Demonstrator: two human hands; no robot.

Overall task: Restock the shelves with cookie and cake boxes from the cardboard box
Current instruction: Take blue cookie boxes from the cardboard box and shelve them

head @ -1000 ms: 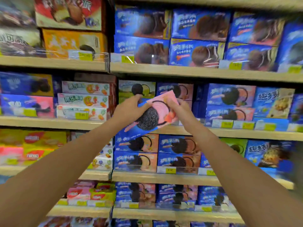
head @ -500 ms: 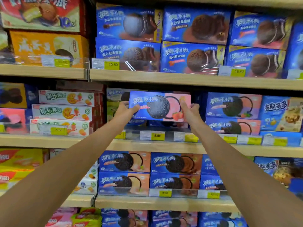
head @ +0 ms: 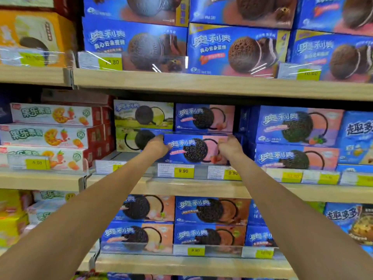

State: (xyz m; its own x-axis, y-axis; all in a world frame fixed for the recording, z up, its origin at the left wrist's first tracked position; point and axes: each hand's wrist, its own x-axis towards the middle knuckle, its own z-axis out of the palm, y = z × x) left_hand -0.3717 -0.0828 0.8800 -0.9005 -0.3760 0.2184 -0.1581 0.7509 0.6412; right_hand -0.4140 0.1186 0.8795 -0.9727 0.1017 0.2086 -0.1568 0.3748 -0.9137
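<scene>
Both hands pinch one cookie box (head: 196,148) by its short ends: left hand (head: 156,147) at the 9 o'clock end, right hand (head: 228,147) at the 3 o'clock end, fingers curled over the top edge and thumbs low. Each grip is pressed onto the carton, not spread. Box is blue and pink, level, face outward, on the middle shelf (head: 181,186) behind the price rail (head: 183,170). Directly at its 12 o'clock sits a matching box (head: 204,117), further back in the bay. Green boxes (head: 141,126) stand at 9 o'clock, the left hand overlapping the lower one; another blue stack (head: 296,138) at 3 o'clock. Whether the held box rests fully on the shelf or hangs just above it, cannot tell; the rail hides its base. Judged handling: thin card carton, light, stiff along edges but soft on the wide faces, glossy and a bit slick. Contents likely brittle, so no squeezing the front. End-holds suit it; corners carry load best. Cardboard supply box not in view.
</scene>
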